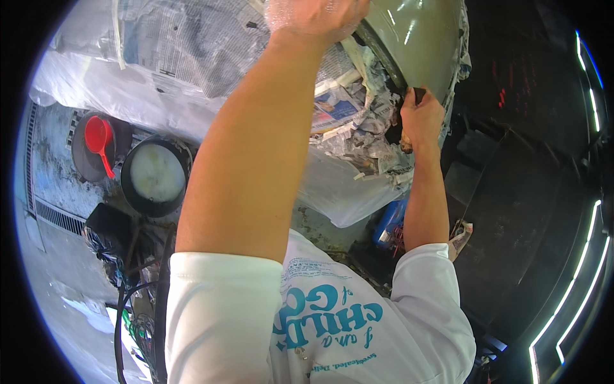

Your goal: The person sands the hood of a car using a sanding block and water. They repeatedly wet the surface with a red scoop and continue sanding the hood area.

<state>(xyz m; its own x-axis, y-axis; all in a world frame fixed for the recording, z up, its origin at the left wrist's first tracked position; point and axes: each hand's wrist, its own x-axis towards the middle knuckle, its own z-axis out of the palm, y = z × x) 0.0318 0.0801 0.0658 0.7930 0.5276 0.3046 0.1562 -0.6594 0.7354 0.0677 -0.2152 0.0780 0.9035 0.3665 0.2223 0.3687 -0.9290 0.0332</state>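
Note:
At the top edge my left hand (320, 18) reaches over the newspaper masking (211, 48), its skin shiny and wet-looking with suds. Its fingers are cut off or hidden, so what it touches does not show. A dark narrow strip (382, 56) runs along the border of a glossy, grey-beige curved panel (419, 35). My right hand (423, 120) is closed, with thumb and fingers pinched at the strip's lower end. Torn, crumpled newspaper (378, 131) and pale tape lie beside this hand, around a dark gap.
Clear plastic sheeting (332, 192) drapes below the newspaper. On the floor at left are a black tub (155, 176) of cloudy liquid and a red dipper (98, 134) on a round dark lid. Dark hoses (120, 333) lie lower left. A blue object (387, 224) is beneath my right forearm.

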